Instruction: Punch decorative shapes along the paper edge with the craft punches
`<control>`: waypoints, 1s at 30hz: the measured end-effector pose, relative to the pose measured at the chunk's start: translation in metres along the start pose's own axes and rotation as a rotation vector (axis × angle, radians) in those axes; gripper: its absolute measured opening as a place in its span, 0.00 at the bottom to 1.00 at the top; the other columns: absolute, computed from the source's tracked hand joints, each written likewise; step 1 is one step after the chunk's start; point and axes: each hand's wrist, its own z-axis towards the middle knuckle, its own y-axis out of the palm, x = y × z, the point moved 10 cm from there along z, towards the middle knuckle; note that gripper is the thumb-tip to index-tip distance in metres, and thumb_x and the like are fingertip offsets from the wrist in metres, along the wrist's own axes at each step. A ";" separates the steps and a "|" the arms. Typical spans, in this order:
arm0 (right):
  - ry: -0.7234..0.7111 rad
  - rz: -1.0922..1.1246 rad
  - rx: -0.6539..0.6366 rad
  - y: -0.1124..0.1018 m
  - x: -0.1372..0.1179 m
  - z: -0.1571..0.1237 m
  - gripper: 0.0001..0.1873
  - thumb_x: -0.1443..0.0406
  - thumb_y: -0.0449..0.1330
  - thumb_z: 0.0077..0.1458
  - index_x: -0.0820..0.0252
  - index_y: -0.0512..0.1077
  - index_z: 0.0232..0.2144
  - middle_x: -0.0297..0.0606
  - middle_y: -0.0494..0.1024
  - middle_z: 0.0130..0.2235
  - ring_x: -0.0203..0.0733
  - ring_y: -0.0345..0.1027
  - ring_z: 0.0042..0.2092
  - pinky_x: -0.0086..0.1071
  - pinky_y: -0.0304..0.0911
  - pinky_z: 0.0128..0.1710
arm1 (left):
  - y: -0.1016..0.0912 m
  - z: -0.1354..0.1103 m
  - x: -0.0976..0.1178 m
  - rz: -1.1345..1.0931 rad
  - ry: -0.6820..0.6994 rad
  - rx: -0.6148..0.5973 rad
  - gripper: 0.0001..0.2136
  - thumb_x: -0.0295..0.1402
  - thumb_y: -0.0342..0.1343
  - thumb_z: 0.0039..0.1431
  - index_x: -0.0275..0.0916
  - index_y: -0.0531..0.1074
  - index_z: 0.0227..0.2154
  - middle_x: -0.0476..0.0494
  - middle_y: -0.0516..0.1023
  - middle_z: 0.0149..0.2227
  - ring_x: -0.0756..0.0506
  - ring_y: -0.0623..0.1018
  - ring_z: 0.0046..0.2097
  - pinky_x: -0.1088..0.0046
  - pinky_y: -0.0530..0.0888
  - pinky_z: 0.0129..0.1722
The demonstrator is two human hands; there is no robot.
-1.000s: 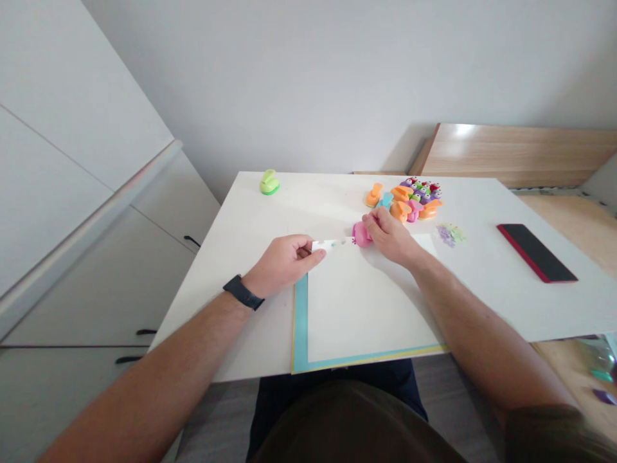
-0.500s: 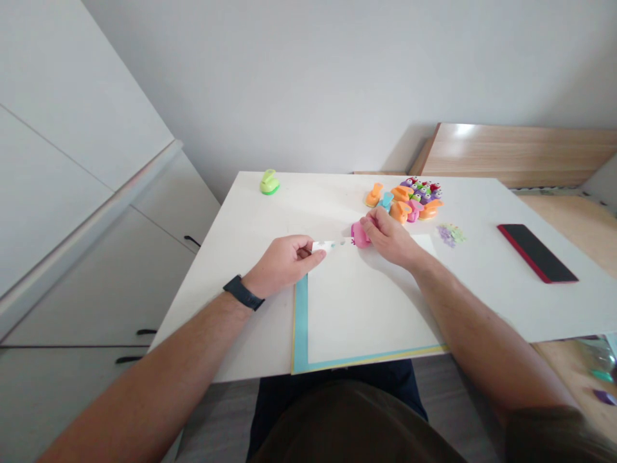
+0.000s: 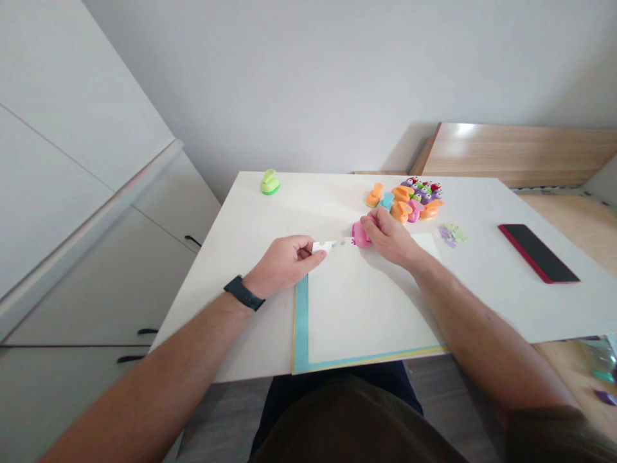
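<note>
A white sheet of paper (image 3: 371, 308) lies on top of blue and yellow sheets at the table's front. My left hand (image 3: 289, 258) pinches its far left corner between thumb and fingers. Along the far edge, a few small punched shapes show near that corner. A pink craft punch (image 3: 360, 234) sits at the same edge, and my right hand (image 3: 388, 236) is closed around its right side. The paper's edge meets the punch; my fingers hide part of it.
Behind my right hand several colourful craft punches (image 3: 402, 193) stand clustered. Purple and green paper cut-outs (image 3: 452, 235) lie to their right, before a black and red flat case (image 3: 538, 253). A green punch (image 3: 270, 182) stands at the back left of the white table (image 3: 193, 308).
Both hands keep nearly the same place and hold. The view has shifted very slightly; nothing else has visibly moved.
</note>
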 end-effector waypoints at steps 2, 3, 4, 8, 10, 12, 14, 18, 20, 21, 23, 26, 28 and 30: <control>0.016 -0.002 0.011 -0.001 0.003 0.001 0.20 0.45 0.50 0.69 0.53 0.64 0.37 0.33 0.71 0.31 0.41 0.63 0.32 0.37 0.57 0.34 | 0.000 0.000 0.000 0.001 0.005 0.001 0.17 0.48 0.60 0.62 0.37 0.74 0.30 0.49 0.73 0.27 0.49 0.71 0.29 0.74 0.64 0.27; 0.022 -0.003 0.014 -0.001 0.004 0.001 0.20 0.45 0.50 0.68 0.54 0.63 0.37 0.33 0.71 0.31 0.41 0.63 0.32 0.37 0.57 0.34 | 0.000 0.000 0.000 0.002 0.007 0.000 0.16 0.47 0.60 0.62 0.37 0.74 0.30 0.50 0.73 0.27 0.49 0.71 0.29 0.74 0.64 0.27; 0.027 -0.005 0.017 -0.001 0.005 0.002 0.20 0.45 0.50 0.68 0.54 0.63 0.37 0.33 0.71 0.31 0.41 0.63 0.32 0.37 0.57 0.34 | 0.000 0.000 0.000 0.003 0.009 -0.001 0.16 0.47 0.60 0.62 0.37 0.74 0.30 0.50 0.73 0.27 0.49 0.71 0.29 0.74 0.64 0.28; 0.028 -0.005 0.027 -0.001 0.007 0.002 0.21 0.45 0.49 0.69 0.53 0.63 0.36 0.33 0.72 0.31 0.41 0.64 0.33 0.37 0.57 0.34 | 0.001 0.000 0.000 0.000 0.014 -0.009 0.16 0.47 0.59 0.63 0.38 0.73 0.30 0.50 0.72 0.27 0.49 0.70 0.29 0.74 0.64 0.28; 0.022 -0.002 0.028 -0.002 0.006 0.001 0.20 0.45 0.49 0.69 0.53 0.63 0.36 0.34 0.72 0.31 0.42 0.64 0.33 0.37 0.57 0.34 | 0.000 0.000 0.000 0.001 0.014 -0.008 0.16 0.47 0.59 0.63 0.38 0.73 0.30 0.50 0.72 0.26 0.49 0.70 0.29 0.74 0.63 0.27; 0.021 -0.003 0.027 -0.002 0.006 0.001 0.20 0.45 0.49 0.69 0.53 0.63 0.36 0.34 0.72 0.31 0.42 0.64 0.33 0.37 0.57 0.34 | 0.000 -0.001 0.000 0.005 0.011 -0.003 0.16 0.47 0.59 0.63 0.38 0.73 0.30 0.50 0.72 0.26 0.49 0.70 0.28 0.74 0.63 0.27; 0.022 -0.004 0.027 -0.002 0.006 0.001 0.20 0.46 0.49 0.69 0.53 0.63 0.36 0.34 0.72 0.31 0.42 0.64 0.33 0.37 0.58 0.34 | -0.001 -0.001 0.001 0.006 0.011 0.001 0.17 0.47 0.59 0.63 0.38 0.73 0.30 0.50 0.72 0.26 0.49 0.70 0.28 0.74 0.63 0.27; 0.012 0.004 0.028 -0.003 0.004 0.001 0.19 0.46 0.50 0.69 0.53 0.63 0.36 0.34 0.72 0.31 0.42 0.65 0.33 0.38 0.58 0.35 | -0.002 -0.001 0.001 0.008 0.021 0.008 0.17 0.48 0.59 0.63 0.38 0.73 0.30 0.50 0.73 0.26 0.49 0.70 0.28 0.74 0.64 0.27; 0.005 0.009 0.024 -0.003 0.003 0.000 0.19 0.46 0.50 0.69 0.53 0.63 0.37 0.34 0.73 0.31 0.42 0.65 0.33 0.37 0.59 0.35 | -0.002 -0.001 0.000 0.010 0.026 0.012 0.17 0.48 0.59 0.62 0.38 0.73 0.30 0.50 0.73 0.26 0.50 0.70 0.28 0.74 0.64 0.27; 0.000 0.013 0.019 -0.003 0.002 0.000 0.19 0.46 0.50 0.69 0.53 0.64 0.37 0.34 0.73 0.31 0.42 0.65 0.33 0.37 0.58 0.35 | -0.002 0.000 -0.001 0.011 0.027 0.012 0.17 0.48 0.59 0.63 0.38 0.74 0.30 0.50 0.73 0.26 0.50 0.70 0.28 0.74 0.64 0.27; -0.010 0.020 0.010 -0.003 0.000 -0.001 0.19 0.47 0.50 0.69 0.53 0.64 0.37 0.34 0.73 0.31 0.42 0.64 0.33 0.37 0.58 0.35 | -0.002 0.000 -0.002 0.015 0.031 0.012 0.17 0.48 0.59 0.63 0.38 0.74 0.30 0.50 0.73 0.26 0.50 0.70 0.28 0.75 0.64 0.27; -0.022 0.019 0.002 -0.002 -0.001 -0.001 0.18 0.47 0.50 0.69 0.53 0.64 0.38 0.34 0.73 0.32 0.42 0.64 0.33 0.37 0.58 0.34 | -0.001 0.000 -0.002 0.029 0.031 0.008 0.17 0.48 0.59 0.63 0.38 0.73 0.29 0.50 0.72 0.26 0.50 0.70 0.28 0.75 0.64 0.27; -0.024 0.019 -0.006 -0.002 -0.001 -0.001 0.18 0.47 0.50 0.69 0.54 0.64 0.38 0.34 0.72 0.32 0.42 0.64 0.33 0.37 0.58 0.35 | -0.001 0.000 -0.001 0.034 0.026 0.007 0.18 0.48 0.59 0.63 0.37 0.73 0.29 0.50 0.71 0.26 0.50 0.69 0.28 0.75 0.63 0.27; -0.026 0.025 -0.010 -0.001 -0.001 -0.001 0.18 0.47 0.49 0.69 0.54 0.64 0.39 0.34 0.72 0.31 0.42 0.65 0.33 0.37 0.58 0.35 | -0.001 0.000 0.000 0.034 0.019 0.007 0.18 0.48 0.59 0.63 0.37 0.73 0.29 0.51 0.71 0.25 0.50 0.69 0.28 0.75 0.63 0.27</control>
